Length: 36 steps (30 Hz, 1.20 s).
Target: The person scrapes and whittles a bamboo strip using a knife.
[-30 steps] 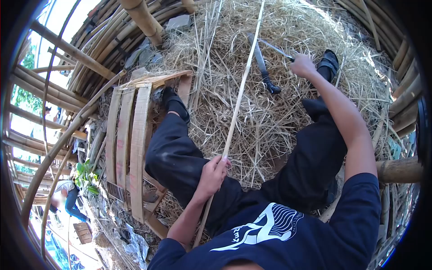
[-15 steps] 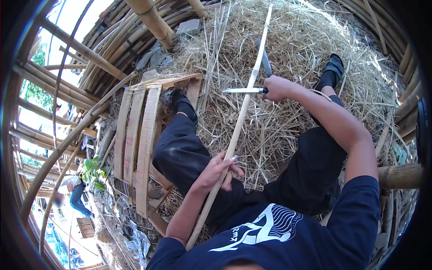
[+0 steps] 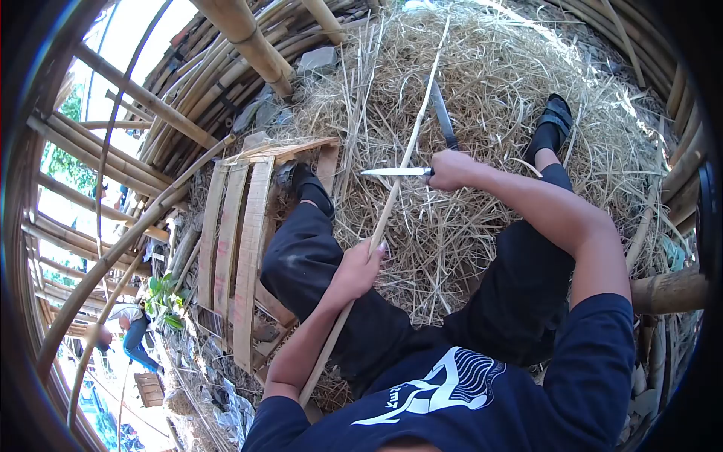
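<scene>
A long pale bamboo strip (image 3: 391, 203) slants from beside my left arm up over the straw-like shavings. My left hand (image 3: 357, 271) is wrapped round the strip above my left thigh, with the thumb along its side. In my right hand (image 3: 453, 170) is a knife (image 3: 393, 172), gripped by its dark handle. Its bright blade points left and lies across the strip, apparently touching it. Just beyond my right hand, a larger dark-bladed knife (image 3: 441, 113) rests on the shavings. Part of its length passes close to the strip.
Dry bamboo shavings (image 3: 482, 83) cover the ground between my feet. A wooden slatted crate (image 3: 248, 260) stands by my left leg. Bamboo poles (image 3: 245, 34) rise at the upper left, and a thick pole (image 3: 669, 294) lies at right. Another person (image 3: 135, 331) bends over far left.
My left hand has moved up the strip, and its loosely spread fingers have closed round it. The strip shows a narrower face now. The knife has shifted slightly left and down in view.
</scene>
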Each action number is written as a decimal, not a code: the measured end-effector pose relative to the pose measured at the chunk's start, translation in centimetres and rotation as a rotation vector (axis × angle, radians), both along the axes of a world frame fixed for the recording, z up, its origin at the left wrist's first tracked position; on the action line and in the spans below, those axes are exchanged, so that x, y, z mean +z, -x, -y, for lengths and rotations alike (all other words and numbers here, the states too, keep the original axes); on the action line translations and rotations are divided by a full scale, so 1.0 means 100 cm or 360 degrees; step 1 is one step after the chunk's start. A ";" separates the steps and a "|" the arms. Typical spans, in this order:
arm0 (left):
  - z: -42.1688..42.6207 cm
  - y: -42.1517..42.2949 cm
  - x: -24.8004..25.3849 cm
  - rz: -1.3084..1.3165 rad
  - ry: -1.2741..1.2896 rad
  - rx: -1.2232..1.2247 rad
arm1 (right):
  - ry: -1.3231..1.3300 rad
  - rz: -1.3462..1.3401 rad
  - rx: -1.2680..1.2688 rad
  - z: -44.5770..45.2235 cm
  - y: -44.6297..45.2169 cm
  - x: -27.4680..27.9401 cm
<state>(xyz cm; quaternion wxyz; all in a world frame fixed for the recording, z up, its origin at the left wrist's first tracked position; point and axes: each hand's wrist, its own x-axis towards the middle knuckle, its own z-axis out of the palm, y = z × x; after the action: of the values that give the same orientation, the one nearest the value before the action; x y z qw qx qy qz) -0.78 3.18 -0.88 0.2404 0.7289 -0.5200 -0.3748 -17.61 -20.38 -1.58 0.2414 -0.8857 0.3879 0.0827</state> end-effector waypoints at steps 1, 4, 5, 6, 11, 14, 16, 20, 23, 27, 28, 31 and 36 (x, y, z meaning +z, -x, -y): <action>0.002 0.000 0.003 0.0144 -0.0050 0.0012 | 0.0000 0.0005 -0.0011 -0.003 -0.002 -0.009; 0.002 0.000 -0.015 0.0236 0.0137 -0.0029 | 0.0030 -0.0008 0.0029 -0.017 -0.010 -0.024; 0.000 0.001 -0.020 0.0221 0.0120 -0.0021 | 0.0014 -0.0022 0.0038 -0.020 -0.011 -0.026; 0.000 0.003 -0.020 0.0289 0.0146 -0.0018 | 0.0046 -0.0024 0.0090 -0.022 -0.013 -0.029; 0.001 0.009 -0.009 0.0243 0.0049 0.0018 | 0.0035 -0.0058 0.0146 -0.034 -0.022 -0.023; 0.000 0.010 -0.018 0.0288 0.0130 0.0005 | 0.0059 -0.0069 0.0139 -0.030 -0.024 -0.021; 0.000 0.011 -0.020 0.0357 0.0174 -0.0005 | 0.0117 -0.0034 0.0126 -0.022 -0.027 -0.036; -0.009 0.014 -0.004 0.0224 -0.0010 0.0033 | 0.0201 -0.0096 -0.0409 0.029 -0.016 -0.044; -0.021 0.017 -0.003 0.0051 0.0012 0.0032 | 0.0154 -0.0116 -0.0640 0.090 0.016 -0.056; -0.016 0.010 -0.015 0.0129 0.0077 0.0071 | 0.0214 0.0007 -0.0588 0.093 0.018 -0.068; -0.015 0.011 -0.015 0.0112 0.0059 0.0091 | 0.0134 0.0127 -0.0559 0.081 0.009 -0.065; -0.006 0.015 -0.015 0.0184 0.0038 0.0099 | -0.0057 0.0161 -0.0336 0.036 -0.012 -0.032; 0.001 0.020 -0.014 0.0255 0.0034 0.0120 | -0.0006 0.0075 0.0034 -0.018 -0.018 -0.025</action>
<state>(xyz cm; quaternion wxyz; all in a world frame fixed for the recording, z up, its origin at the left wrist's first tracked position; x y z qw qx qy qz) -2.78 3.06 -2.26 0.2196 0.7731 -0.5137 -0.3004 -15.81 -18.60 -4.10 0.2511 -0.8910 0.3726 0.0651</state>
